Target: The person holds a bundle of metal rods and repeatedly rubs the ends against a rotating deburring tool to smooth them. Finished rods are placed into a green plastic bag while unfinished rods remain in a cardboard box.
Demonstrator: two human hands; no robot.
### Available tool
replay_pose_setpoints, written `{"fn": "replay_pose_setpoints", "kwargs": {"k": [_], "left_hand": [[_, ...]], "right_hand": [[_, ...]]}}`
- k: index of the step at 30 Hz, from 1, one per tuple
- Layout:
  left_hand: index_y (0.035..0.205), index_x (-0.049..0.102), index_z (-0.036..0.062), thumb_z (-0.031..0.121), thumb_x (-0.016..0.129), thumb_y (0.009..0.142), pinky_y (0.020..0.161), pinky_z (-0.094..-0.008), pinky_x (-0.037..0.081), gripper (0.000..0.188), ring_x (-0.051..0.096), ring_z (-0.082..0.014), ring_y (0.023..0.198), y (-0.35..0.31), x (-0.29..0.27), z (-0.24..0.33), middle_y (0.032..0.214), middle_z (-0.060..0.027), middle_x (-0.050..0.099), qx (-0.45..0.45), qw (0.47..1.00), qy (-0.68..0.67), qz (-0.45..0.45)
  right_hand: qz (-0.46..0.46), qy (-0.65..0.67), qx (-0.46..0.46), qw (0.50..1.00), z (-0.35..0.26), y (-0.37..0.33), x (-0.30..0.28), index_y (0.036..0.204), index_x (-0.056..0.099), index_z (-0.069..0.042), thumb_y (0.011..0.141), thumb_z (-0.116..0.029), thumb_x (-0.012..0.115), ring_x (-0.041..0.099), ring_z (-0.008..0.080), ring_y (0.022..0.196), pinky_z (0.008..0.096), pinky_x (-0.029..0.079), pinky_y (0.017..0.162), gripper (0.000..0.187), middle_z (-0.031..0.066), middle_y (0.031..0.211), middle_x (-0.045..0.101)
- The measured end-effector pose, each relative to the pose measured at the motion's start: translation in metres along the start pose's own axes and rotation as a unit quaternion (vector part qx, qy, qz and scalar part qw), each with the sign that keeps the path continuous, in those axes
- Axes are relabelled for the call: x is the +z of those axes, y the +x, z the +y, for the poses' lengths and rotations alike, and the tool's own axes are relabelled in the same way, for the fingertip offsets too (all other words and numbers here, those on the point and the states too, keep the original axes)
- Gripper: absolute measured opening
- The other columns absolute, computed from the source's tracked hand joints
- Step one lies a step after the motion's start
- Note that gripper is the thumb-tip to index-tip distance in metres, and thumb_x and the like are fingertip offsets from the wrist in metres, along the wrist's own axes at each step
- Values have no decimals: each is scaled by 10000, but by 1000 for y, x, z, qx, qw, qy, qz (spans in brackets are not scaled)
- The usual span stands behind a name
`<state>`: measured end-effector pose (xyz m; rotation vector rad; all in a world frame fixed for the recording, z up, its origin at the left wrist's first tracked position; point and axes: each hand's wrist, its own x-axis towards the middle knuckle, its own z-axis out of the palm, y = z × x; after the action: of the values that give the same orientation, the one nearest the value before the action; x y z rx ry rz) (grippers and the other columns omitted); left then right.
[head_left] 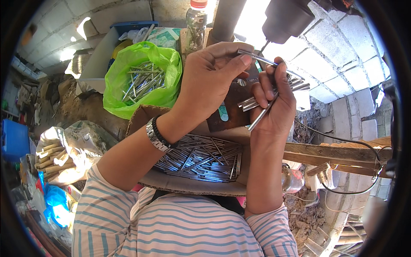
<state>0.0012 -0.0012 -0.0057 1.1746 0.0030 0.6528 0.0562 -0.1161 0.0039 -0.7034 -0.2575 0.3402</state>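
My left hand [214,73] pinches one end of a thin shiny metal rod [262,58] between thumb and fingers. The rod's other end passes by the fingertips of my right hand [276,98]. That hand is closed round several more metal rods [296,83], which stick out on both sides of its fingers. Below my forearms a cardboard box [192,186] sits at my lap, holding many loose rods [205,156]. Beyond my left forearm, a bright green plastic bag [114,96] is open, with a pile of similar rods [145,81] inside.
A dark drill-like machine head [286,21] with a thin bit hangs just beyond my hands, above a brown metal plate [229,96]. Behind stand a bottle [196,30] and a grey bin [92,66]. A wooden beam [329,154] and black cable [349,192] lie right.
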Motion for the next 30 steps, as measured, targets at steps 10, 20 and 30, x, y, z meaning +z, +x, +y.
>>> {"fn": "replay_pose_setpoints", "kwargs": {"k": [10, 20, 30], "left_hand": [[1035, 646, -22, 104, 633, 880, 678, -196, 508, 200, 600, -50, 720, 0, 5, -2, 810, -32, 676, 38, 999, -8, 11], [1064, 642, -12, 105, 642, 870, 727, -250, 542, 227, 625, -102, 819, 1, 3, -1, 909, -66, 669, 44, 999, 17, 1], [1014, 652, -22, 88, 630, 879, 673, -180, 503, 176, 600, -45, 734, 1, 6, -2, 821, -28, 677, 64, 998, 24, 19]], "right_hand": [[-9, 14, -3, 1000, -1, -1, 0, 1084, 523, 25, 905, -199, 606, 390, 60, 548, 179, 305, 416, 299, 53, 828, 526], [13, 35, -2, 999, -1, -2, 5, 1079, 499, 23, 933, -147, 546, 348, 49, 501, 161, 281, 364, 229, 75, 804, 531], [15, 70, 16, 997, 0, 1, 4, 1065, 508, 26, 922, -134, 562, 354, 54, 505, 163, 286, 365, 222, 80, 798, 534]]}}
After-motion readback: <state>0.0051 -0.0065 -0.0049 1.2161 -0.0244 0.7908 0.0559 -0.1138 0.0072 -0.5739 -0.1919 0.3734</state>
